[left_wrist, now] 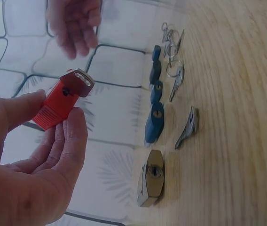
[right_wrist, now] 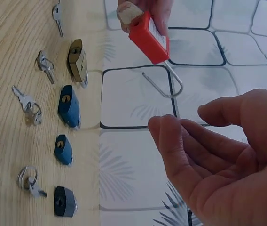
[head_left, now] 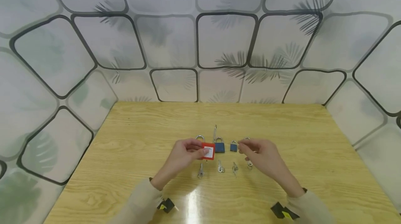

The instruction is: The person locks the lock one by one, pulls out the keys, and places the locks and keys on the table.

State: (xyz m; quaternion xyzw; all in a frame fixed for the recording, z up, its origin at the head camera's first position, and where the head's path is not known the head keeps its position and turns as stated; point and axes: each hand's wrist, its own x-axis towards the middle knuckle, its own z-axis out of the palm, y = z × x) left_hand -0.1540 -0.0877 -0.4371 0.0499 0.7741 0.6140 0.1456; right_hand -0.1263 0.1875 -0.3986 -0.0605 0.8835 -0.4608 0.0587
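Observation:
My left hand (head_left: 188, 151) pinches a red padlock (head_left: 210, 154) with a white label between thumb and fingers, raised above the table. Its long thin shackle (right_wrist: 176, 87) stands open, one end free of the body. At the keyhole end sits a key head (left_wrist: 80, 81). To the right, my right hand (head_left: 261, 154) hovers with fingers loosely bent and nothing in them; in the right wrist view it is just past the shackle's curve. Beyond the hands a blue padlock (head_left: 220, 148) and a smaller blue padlock (head_left: 233, 146) stand in a row.
A brass padlock (left_wrist: 152, 179) begins the row at the left, and a dark padlock (right_wrist: 64, 201) ends it at the right. Nearer me lie several keys (head_left: 201, 171) on rings along the wooden table (head_left: 141, 123). A patterned backdrop (head_left: 175, 84) encloses the back and sides.

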